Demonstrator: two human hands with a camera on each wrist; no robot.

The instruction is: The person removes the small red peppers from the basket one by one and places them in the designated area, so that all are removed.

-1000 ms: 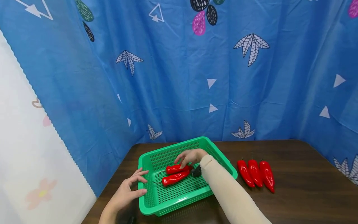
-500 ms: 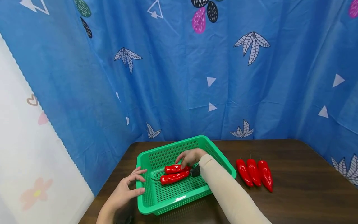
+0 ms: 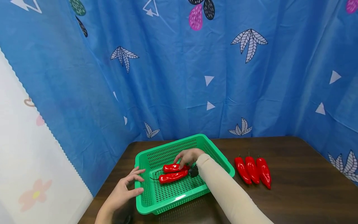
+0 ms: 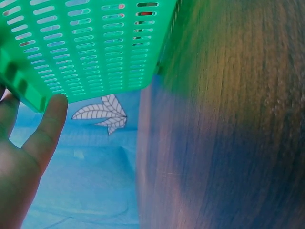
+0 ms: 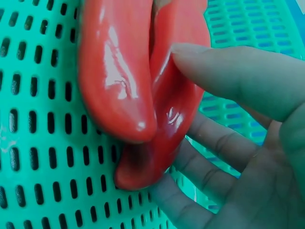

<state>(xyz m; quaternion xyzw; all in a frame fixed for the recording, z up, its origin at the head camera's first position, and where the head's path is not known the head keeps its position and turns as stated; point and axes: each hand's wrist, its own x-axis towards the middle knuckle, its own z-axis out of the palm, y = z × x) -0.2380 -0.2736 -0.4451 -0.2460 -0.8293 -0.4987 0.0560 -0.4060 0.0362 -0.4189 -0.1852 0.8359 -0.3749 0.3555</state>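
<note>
Two long glossy red peppers lie side by side in a green plastic basket (image 3: 167, 207). My right hand (image 3: 190, 156) reaches in and holds the farther red pepper (image 3: 171, 168) near its tip. In the right wrist view, the thumb presses on that pepper (image 5: 169, 112) while the other fingers lie along its opposite side. The nearer red pepper (image 3: 172, 177) lies right beside it; in the right wrist view this second pepper (image 5: 114, 71) is on the left. My left hand (image 3: 124, 188) rests spread fingers and thumb on the basket's left rim.
Several items share the dark wooden table (image 3: 302, 186): right of the basket lie three more red peppers (image 3: 252, 170), side by side. A patterned blue curtain (image 3: 173, 77) hangs behind, and a white cloth (image 3: 36, 155) hangs at the left.
The head view has shifted slightly, so everything sits a little farther left and up. Both hands keep nearly the same place at the basket and pepper.
</note>
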